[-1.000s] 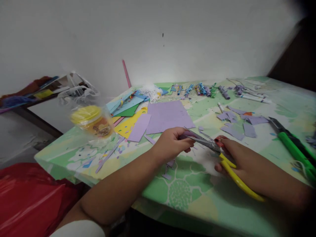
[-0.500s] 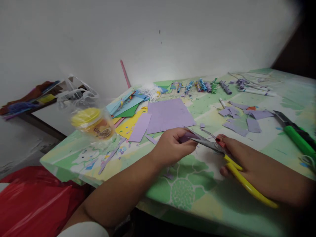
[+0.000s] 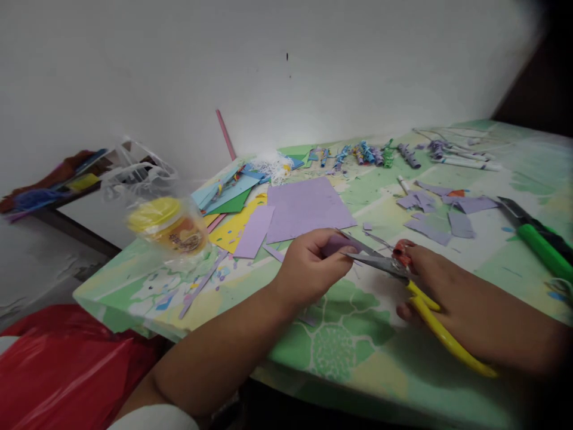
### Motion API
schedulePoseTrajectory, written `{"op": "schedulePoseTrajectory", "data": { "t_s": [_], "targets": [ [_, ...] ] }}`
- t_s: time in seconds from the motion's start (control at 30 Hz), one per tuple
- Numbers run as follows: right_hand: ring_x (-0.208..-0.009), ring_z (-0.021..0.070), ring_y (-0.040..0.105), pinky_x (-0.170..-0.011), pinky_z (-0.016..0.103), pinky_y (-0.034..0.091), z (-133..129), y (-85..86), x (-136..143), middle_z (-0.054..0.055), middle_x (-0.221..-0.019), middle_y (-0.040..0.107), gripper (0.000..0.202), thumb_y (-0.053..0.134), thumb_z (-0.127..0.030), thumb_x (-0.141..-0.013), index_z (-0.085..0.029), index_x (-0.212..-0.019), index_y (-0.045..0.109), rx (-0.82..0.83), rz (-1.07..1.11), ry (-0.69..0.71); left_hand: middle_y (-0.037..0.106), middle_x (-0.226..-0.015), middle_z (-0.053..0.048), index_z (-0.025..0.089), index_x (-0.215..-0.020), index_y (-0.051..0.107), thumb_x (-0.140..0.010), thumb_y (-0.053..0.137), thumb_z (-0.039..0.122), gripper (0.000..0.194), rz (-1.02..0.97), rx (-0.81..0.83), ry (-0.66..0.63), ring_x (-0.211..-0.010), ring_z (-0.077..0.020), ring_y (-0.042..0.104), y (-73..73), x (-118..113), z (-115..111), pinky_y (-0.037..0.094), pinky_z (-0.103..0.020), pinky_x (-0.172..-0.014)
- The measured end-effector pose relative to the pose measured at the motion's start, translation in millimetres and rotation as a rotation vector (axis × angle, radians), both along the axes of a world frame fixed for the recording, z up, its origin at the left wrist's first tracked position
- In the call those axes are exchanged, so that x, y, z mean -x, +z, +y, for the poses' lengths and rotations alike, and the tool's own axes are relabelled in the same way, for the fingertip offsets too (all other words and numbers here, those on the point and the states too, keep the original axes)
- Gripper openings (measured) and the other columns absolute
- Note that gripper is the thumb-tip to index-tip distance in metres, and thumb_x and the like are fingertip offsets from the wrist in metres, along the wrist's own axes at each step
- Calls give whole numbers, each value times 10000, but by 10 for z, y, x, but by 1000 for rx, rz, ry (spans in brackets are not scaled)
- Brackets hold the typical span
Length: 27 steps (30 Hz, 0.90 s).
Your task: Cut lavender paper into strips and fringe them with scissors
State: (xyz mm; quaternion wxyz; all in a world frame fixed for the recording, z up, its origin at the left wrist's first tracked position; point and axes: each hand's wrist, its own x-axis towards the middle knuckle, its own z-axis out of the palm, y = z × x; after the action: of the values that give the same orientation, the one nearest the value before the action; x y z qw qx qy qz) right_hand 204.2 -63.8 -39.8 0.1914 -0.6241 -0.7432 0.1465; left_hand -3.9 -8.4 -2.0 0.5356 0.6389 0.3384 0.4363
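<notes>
The left hand, at the centre of the frame, is pinched on a small purple piece; the right hand, to the right of centre, is wrapped about the yellow-handled scissors, whose blades stand parted around that piece; both hands are above the table, near each other but apart.

The likeliest trouble is a nipped finger; the left thumb lies right by the tip of the lower blade, so a slip of the grip or an early squeeze could catch skin; the piece is also small and thin, so it might fold between the blades or twist out of the pinch and give a crooked edge; the large purple sheet lies just beyond the upper blade tip, and a careless swing could snag it; at the right edge a green-handled tool, apparently a cutter, lies near the right forearm, and a stray elbow or wrist could knock it.

As for writing, the yellow-lidded cup, inside a clear plastic bag at left of centre, bears a brown printed emblem, too blurred to read; the white marker at upper right has blue marks but no legible lettering; I can make out no brand on the scissors or the green-handled tool.
</notes>
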Motion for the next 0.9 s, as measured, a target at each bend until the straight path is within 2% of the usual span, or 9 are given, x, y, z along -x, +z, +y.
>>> {"op": "schedulePoseTrajectory", "data": {
  "t_s": [0.13,0.3,0.6,0.9],
  "targets": [
    [-1180,352,491,-915,496,439,-5,-7,18,128,-1271,524,622,583,-464,-705,-264,-1253,365,37,35,34,526,-525,40,168,-626,623,-655,622,193,37,22,-20,-33,-502,-69,458,25,-6,-20,376,-209,-510],
    [-1098,334,536,-905,494,436,-2,24,37,106,-1211,544,535,593,-441,-699,-279,-1177,417,43,78,51,539,-539,39,172,-636,639,-645,609,151,38,40,-38,-65,-510,-69,464,26,3,-27,373,-205,-511],
    [-1217,372,450,-877,483,456,-11,29,21,116,-1297,495,567,566,-500,-696,-289,-1190,385,71,45,40,578,-595,21,167,-635,644,-626,615,160,30,90,-103,-21,-562,-83,487,16,8,-38,377,-206,-522],
    [-1081,334,550,-799,430,485,-5,64,71,104,-1156,573,475,575,-428,-682,-263,-1101,424,66,28,29,572,-582,34,167,-657,653,-631,577,113,97,38,-94,-54,-524,-64,461,-17,-5,-36,379,-190,-514]
  ]
}}
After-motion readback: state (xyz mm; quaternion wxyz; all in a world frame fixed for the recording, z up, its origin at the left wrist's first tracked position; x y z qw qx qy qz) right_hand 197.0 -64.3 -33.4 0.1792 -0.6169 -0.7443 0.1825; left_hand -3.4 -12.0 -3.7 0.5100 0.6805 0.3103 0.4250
